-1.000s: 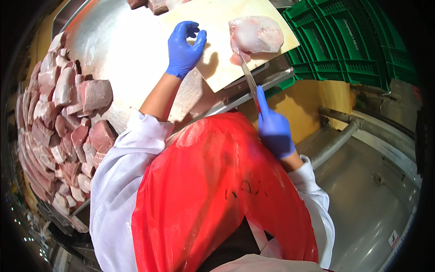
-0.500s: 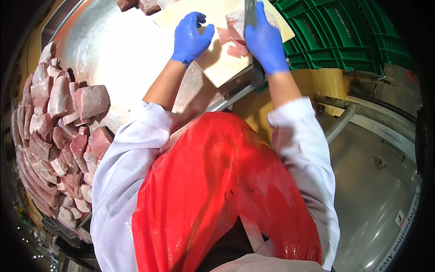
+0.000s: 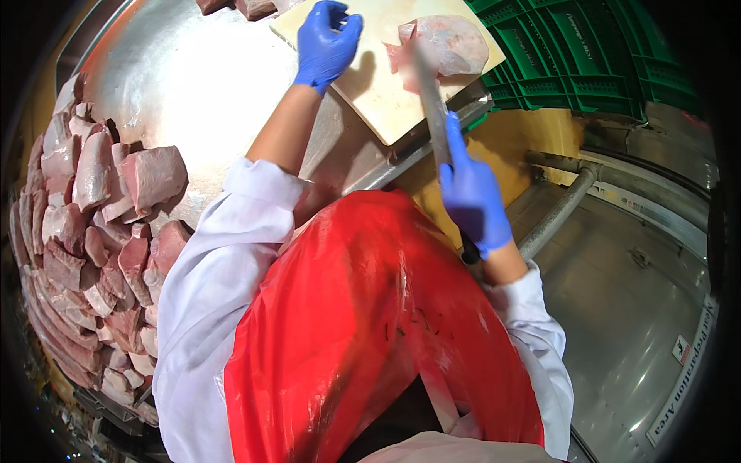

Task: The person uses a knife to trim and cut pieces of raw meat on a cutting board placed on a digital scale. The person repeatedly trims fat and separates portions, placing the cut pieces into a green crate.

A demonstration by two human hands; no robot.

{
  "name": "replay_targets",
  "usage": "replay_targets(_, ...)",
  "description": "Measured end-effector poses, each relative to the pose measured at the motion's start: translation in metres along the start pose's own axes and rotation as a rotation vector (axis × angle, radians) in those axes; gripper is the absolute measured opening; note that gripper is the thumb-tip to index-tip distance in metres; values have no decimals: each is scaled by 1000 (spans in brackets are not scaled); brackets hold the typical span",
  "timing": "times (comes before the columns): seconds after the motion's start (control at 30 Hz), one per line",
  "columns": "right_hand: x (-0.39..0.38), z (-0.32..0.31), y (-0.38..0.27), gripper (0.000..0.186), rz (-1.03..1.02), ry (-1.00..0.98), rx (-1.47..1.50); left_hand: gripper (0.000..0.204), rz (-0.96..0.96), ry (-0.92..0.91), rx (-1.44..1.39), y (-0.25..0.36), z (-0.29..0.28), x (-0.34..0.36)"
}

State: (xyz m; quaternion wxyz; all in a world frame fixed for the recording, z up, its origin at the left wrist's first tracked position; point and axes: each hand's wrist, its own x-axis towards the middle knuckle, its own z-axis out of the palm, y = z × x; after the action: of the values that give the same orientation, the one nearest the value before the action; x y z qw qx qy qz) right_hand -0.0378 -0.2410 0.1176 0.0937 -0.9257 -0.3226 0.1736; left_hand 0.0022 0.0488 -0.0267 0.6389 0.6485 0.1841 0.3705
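Closest to you, at the bottom of the view, your glossy red plastic apron (image 3: 332, 309) spreads between your loose white cloth sleeves (image 3: 201, 309). Off to your right, a grey metal pipe rail (image 3: 562, 208) runs beside a dull, smooth metal panel (image 3: 610, 301).

Past the apron's right side, your blue-gloved right hand (image 3: 475, 202) is closed around a long, steel-bladed, black-handled knife (image 3: 434, 123), the index finger stretched along the blade and the handle's end showing below your wrist. The blade points up and slightly left, its far end over the near-left edge of a rounded, pale-pink piece of meat (image 3: 459, 45). That end is blurred, so you cannot tell whether it is cutting in. The piece lies on the right part of a cream-coloured, flat cutting board (image 3: 386, 116), with small pink flaps at its near-left side.

Your blue-gloved left hand (image 3: 329, 46) is over the board's left part, fingers loosely curled, thumb apart, gripping nothing visible and well apart from the meat; its shadow falls on the board.

Under the board, the shiny steel tabletop (image 3: 208, 85) stretches left to a large heap of pink and pale meat chunks (image 3: 93, 262). Farther off, dark-pink meat pieces (image 3: 255, 8) sit at the top edge of the view, and green plastic latticed crates (image 3: 559, 58) stand beyond the board's right corner.
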Motion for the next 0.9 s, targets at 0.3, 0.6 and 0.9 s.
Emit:
replay_targets(0.3, 116, -43, 12, 74, 38, 271, 302, 39, -130, -329, 529, -7, 46, 46)
replay_targets(0.6, 220, -36, 18, 61, -131, 439, 231, 29, -121, -444, 492, -17, 48, 48)
replay_targets(0.9, 267, -1, 2, 42, -37, 119, -66, 20, -240, -414, 320, -21, 46, 41)
